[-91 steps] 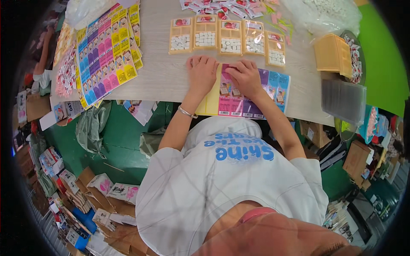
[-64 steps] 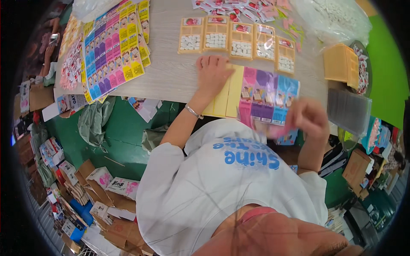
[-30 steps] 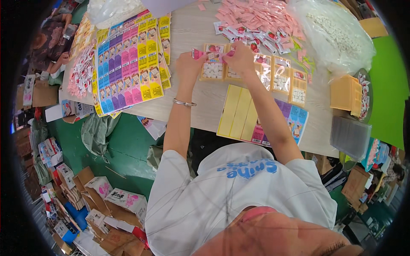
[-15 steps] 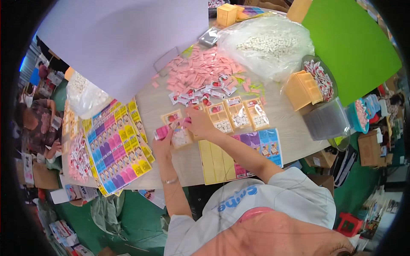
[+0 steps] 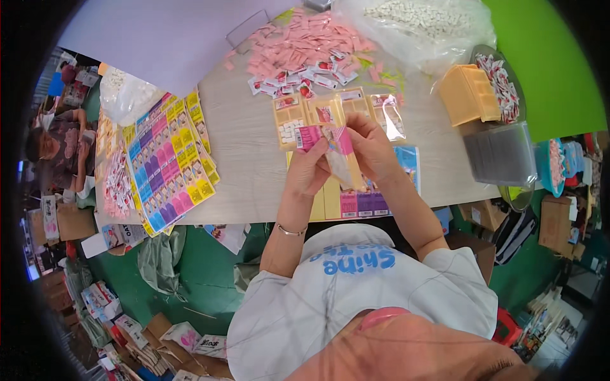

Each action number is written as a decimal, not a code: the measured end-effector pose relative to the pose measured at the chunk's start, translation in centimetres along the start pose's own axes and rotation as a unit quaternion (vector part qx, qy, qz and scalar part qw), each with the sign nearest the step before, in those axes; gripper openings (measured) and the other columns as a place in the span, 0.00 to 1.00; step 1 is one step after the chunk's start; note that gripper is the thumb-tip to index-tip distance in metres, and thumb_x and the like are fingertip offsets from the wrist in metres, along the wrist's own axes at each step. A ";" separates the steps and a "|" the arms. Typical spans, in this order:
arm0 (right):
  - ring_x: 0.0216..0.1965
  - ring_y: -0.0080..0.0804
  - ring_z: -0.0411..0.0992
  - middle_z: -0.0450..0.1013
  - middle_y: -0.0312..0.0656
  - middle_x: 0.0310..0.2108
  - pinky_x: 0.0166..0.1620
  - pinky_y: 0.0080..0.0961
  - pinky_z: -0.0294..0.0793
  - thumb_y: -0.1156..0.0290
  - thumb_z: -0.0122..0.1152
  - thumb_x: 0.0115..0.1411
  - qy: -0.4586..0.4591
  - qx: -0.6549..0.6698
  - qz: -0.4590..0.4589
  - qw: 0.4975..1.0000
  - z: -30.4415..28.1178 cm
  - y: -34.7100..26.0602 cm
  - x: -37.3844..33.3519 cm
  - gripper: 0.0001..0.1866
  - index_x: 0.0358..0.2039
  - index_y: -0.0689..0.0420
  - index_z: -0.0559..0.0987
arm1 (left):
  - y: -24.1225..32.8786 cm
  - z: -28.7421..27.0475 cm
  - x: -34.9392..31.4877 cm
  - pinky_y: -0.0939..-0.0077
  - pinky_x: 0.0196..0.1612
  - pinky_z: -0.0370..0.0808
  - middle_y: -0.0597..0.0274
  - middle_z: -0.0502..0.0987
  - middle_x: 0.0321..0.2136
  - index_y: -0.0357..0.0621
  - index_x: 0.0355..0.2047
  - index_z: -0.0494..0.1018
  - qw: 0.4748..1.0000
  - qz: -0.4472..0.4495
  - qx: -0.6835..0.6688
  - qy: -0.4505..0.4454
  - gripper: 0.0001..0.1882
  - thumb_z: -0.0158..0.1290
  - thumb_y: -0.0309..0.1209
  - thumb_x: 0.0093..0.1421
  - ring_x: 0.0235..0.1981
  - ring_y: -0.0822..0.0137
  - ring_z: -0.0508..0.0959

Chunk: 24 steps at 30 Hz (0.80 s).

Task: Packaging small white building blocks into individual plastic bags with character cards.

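Observation:
A pale yellow plastic tray pack [image 5: 345, 168] with a clear cover is held up in front of me, tilted, between both hands. My left hand [image 5: 308, 168] pinches its left side, the thumb on a pink label [image 5: 311, 136] wrapped over the pack. My right hand [image 5: 376, 152] grips the right side, fingers near the label's other end. Just beyond, several similar trays stand in a row; one tray with white pieces [image 5: 291, 131] is left of the held pack, and another tray [image 5: 387, 117] is right of it. The held pack partly hides the middle ones.
Pink sachets [image 5: 305, 44] and small printed packets [image 5: 323, 81] are heaped beyond the trays. Label sheets [image 5: 168, 165] lie left, with more sheets [image 5: 365, 204] under my hands. At right stand stacked yellow trays [image 5: 467, 95], clear lids [image 5: 502, 155] and a bag of white pieces [image 5: 426, 32].
Both hands have moved right and nearer to me, and the tray pack is now lifted off the table between them. The pink label now lies across it. My view has shifted.

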State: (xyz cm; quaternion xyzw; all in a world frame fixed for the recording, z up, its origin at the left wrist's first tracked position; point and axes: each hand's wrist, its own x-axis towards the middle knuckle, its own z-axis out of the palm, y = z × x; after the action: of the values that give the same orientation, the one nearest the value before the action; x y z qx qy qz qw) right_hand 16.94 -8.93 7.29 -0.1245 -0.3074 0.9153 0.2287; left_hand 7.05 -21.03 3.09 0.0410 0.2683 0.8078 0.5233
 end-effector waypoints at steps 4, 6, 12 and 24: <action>0.40 0.21 0.78 0.80 0.40 0.39 0.44 0.20 0.79 0.81 0.59 0.65 0.053 -0.250 -0.107 0.961 -2.7 -2.0 -2.2 0.09 0.45 0.65 0.81 | -0.8 2.8 -0.3 0.70 0.50 0.81 0.60 0.80 0.48 0.43 0.57 0.70 0.998 0.030 0.052 0.017 0.21 0.57 0.20 0.63 0.47 0.67 0.81; 0.41 0.18 0.76 0.80 0.41 0.41 0.44 0.19 0.78 0.80 0.62 0.64 0.048 -0.265 -0.098 0.958 -2.3 -3.6 -3.8 0.11 0.46 0.66 0.81 | -0.9 3.2 -0.8 0.71 0.49 0.81 0.60 0.80 0.46 0.42 0.57 0.70 0.993 0.042 0.092 0.054 0.23 0.59 0.19 0.61 0.46 0.68 0.81; 0.38 0.20 0.77 0.81 0.42 0.39 0.42 0.18 0.78 0.81 0.62 0.63 0.046 -0.329 -0.069 0.941 -3.0 -3.8 -5.0 0.12 0.47 0.68 0.81 | -0.8 5.0 -1.2 0.75 0.44 0.80 0.60 0.82 0.40 0.39 0.50 0.74 0.946 0.139 0.274 0.101 0.23 0.66 0.18 0.54 0.41 0.70 0.82; 0.33 0.13 0.72 0.79 0.32 0.37 0.37 0.14 0.73 0.78 0.62 0.65 0.001 -0.283 -0.051 0.958 -3.6 -0.4 -5.6 0.10 0.46 0.64 0.82 | -1.2 2.3 -4.0 0.79 0.41 0.75 0.66 0.82 0.33 0.38 0.39 0.82 0.893 0.161 0.412 0.080 0.14 0.70 0.22 0.51 0.34 0.74 0.78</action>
State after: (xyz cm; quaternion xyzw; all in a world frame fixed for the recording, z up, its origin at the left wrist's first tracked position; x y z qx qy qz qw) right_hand 23.24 -9.64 5.21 -0.1695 -0.5596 0.7779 0.2304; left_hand 10.60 -23.24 5.36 0.2311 0.6078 0.6983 0.2993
